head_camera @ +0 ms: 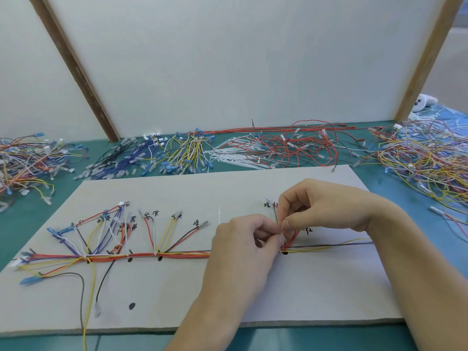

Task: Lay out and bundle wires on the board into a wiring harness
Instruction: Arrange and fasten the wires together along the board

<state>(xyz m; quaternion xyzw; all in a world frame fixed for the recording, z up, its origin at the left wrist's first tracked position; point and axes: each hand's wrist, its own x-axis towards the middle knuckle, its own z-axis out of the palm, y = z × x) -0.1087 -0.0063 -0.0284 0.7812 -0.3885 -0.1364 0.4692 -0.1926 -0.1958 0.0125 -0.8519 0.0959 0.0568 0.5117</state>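
On the grey board a wiring harness runs left to right as a trunk of red, orange, yellow and black wires, with branches fanning up toward handwritten labels and white cable ties cinching it at several points. Both hands work at the right part of the trunk: the left hand pinches something small and pale, seemingly a cable tie, with thumb and forefinger just above the wires, and the right hand meets it fingertip to fingertip, fingers curled and pinching at the same spot. A loose white cable tie lies on the board just left of the hands. Behind the board, on the green bench, lie heaps of blue wires, yellow wires, red wires and a bunch of white cable ties.
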